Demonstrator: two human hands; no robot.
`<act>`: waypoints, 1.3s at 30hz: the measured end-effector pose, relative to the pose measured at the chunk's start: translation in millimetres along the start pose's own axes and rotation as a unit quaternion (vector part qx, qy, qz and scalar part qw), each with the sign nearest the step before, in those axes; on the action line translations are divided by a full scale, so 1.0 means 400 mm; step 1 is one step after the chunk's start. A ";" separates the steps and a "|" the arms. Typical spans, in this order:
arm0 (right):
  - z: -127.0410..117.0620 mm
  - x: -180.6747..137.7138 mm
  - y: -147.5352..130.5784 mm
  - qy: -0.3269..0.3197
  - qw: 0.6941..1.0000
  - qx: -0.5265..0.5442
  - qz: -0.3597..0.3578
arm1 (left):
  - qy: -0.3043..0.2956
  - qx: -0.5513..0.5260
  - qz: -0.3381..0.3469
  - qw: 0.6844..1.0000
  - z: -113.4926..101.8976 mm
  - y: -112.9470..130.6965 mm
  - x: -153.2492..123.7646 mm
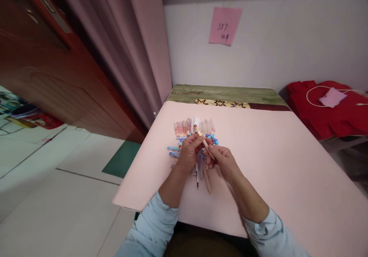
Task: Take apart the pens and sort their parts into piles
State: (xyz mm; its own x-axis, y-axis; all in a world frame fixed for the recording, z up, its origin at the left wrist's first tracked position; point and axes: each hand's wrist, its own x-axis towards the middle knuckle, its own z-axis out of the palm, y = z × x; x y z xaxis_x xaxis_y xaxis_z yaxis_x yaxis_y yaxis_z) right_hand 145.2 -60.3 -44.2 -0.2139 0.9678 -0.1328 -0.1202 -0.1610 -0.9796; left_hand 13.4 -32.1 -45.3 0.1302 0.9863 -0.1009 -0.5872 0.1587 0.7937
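Over the pink surface [273, 161], a pen [199, 131] is pinched by both hands, the left hand [188, 153] closed on its upper part and the right hand [224, 160] on its lower, so it is kept steady above the pens [174, 149]. These are heaped toward 12 o'clock, with caps [182, 128] rowed beyond.

Table [287, 165] before you: pile of pens [184, 128] on it, left of centre. Your left hand [188, 151] and right hand [222, 159] sit side by side over the pile's near edge, one pen [199, 131] held between them (slanting away leftward). Behind the table: wall with note [224, 25]. Left: curtain [129, 50], door [43, 65] beyond. Right: cloth heap [324, 119], cable [312, 96] on top.
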 end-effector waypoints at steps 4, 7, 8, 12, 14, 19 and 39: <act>-0.014 0.001 -0.006 0.088 0.992 -0.063 -0.069 | 0.058 -0.051 0.029 0.997 0.004 -0.002 0.007; -0.015 0.002 0.000 0.112 0.985 -0.079 -0.102 | 0.094 -0.070 0.057 0.991 0.011 -0.006 0.002; -0.013 0.003 0.003 0.107 0.986 -0.073 -0.108 | 0.097 -0.068 0.063 0.991 0.014 -0.009 -0.002; -0.004 0.004 0.013 0.102 0.984 -0.060 -0.132 | 0.098 -0.055 0.067 0.991 0.027 -0.023 -0.030; -0.004 0.002 0.013 0.122 0.978 -0.081 -0.146 | 0.112 -0.047 0.069 0.990 0.032 -0.024 -0.043; -0.010 -0.011 0.004 0.140 0.954 -0.180 -0.195 | 0.183 -0.039 0.065 0.980 0.035 0.004 -0.066; 0.000 -0.030 0.008 0.011 0.981 -0.118 -0.155 | 0.176 0.034 0.082 0.980 0.063 0.018 -0.108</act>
State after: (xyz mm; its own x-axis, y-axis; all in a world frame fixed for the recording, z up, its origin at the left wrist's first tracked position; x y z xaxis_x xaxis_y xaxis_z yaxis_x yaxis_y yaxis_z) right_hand 147.5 -72.3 -45.9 -0.1805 0.9676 0.1766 0.0516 0.1886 -0.9807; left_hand 23.6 -74.7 -20.1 -0.2517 0.9545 -0.1600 -0.5208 0.0058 0.8537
